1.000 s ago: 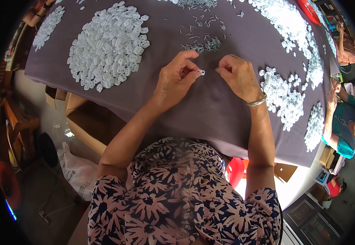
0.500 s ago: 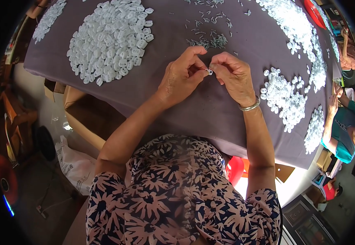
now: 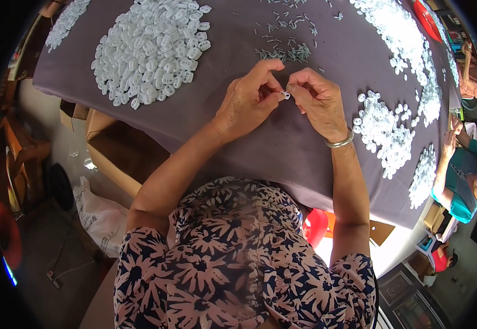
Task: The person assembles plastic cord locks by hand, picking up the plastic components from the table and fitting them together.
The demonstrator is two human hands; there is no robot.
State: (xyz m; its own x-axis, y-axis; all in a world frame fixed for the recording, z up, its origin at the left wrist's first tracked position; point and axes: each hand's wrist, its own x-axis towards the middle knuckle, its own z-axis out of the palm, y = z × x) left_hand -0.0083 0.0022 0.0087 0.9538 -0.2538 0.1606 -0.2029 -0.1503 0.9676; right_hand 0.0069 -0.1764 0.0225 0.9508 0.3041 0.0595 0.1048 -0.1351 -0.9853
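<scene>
The left hand (image 3: 249, 100) pinched a small white piece (image 3: 287, 95) between thumb and finger, above the table (image 3: 255, 159). The right hand (image 3: 320, 103) curled just beside it; whether its fingertips gripped anything was too small to tell. Grey pins (image 3: 292, 53) lay beyond.

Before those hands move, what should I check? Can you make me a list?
1. Left hand pinching the small white piece: ok.
2. Right hand close to that piece: ok.
3. Something gripped in the right fingertips: cannot tell, too small.
4. Small grey metal pieces all in one heap: not ok, some lie scattered.
5. Large white pile clear of both hands: ok, it's off to the left.
</scene>
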